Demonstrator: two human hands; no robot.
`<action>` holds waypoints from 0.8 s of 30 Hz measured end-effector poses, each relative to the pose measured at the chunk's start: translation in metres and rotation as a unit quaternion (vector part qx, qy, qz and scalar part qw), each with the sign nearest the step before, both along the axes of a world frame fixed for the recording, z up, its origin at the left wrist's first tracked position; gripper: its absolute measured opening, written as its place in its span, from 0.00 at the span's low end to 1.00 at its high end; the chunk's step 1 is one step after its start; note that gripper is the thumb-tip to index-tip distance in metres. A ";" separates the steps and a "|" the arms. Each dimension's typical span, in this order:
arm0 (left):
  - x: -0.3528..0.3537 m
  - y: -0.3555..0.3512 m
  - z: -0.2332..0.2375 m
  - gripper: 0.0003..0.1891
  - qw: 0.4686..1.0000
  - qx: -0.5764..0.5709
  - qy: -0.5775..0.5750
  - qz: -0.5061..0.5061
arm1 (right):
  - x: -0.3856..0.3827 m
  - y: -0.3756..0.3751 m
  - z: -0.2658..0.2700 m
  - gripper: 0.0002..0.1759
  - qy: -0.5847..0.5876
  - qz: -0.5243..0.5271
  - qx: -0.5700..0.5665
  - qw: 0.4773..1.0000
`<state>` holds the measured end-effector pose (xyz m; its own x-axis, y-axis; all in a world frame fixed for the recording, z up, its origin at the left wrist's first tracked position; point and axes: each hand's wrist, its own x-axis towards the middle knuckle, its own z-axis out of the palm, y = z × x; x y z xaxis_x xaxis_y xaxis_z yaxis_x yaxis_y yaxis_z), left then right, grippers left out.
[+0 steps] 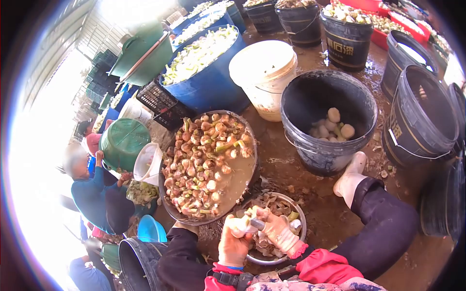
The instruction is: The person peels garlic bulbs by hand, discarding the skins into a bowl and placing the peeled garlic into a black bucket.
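My left hand [233, 245] is closed around a pale bulb [239, 226], which looks like a garlic bulb or a similar kind. A small knife [257, 223] is gripped in my right hand [280, 232], its short, flat blade against or very near the bulb. Under both hands sits a metal bowl [304, 224] of peelings and trimmings. Just beyond it, a wide round tub [256, 140] holds many brown-skinned bulbs with stem stubs in muddy water. Pale bulbs [334, 115] lie at the bottom of a black bucket [330, 157] to the front right.
A white bucket [264, 92] and a blue barrel [208, 92] of cut stems stand ahead. More black buckets [420, 116] line the right side. At left, a person in blue [94, 191] sits beside a green basket [125, 140]. Wet, littered floor [279, 169] lies between the containers.
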<state>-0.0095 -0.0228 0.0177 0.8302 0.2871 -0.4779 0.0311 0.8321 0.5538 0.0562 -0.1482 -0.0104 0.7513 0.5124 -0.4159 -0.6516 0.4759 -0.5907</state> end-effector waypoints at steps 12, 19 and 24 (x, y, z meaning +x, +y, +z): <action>0.027 0.039 -0.042 0.38 0.971 0.115 0.186 -0.096 | -0.011 0.016 -0.028 0.17 -0.175 -0.022 -0.160 0.971; 0.005 -0.010 -0.029 0.42 0.872 0.484 0.063 -0.030 | -0.007 0.007 -0.016 0.14 -0.045 0.056 -0.133 0.989; 0.012 0.017 -0.013 0.30 0.963 0.264 0.044 -0.026 | -0.004 0.002 -0.013 0.14 -0.076 0.156 -0.164 0.971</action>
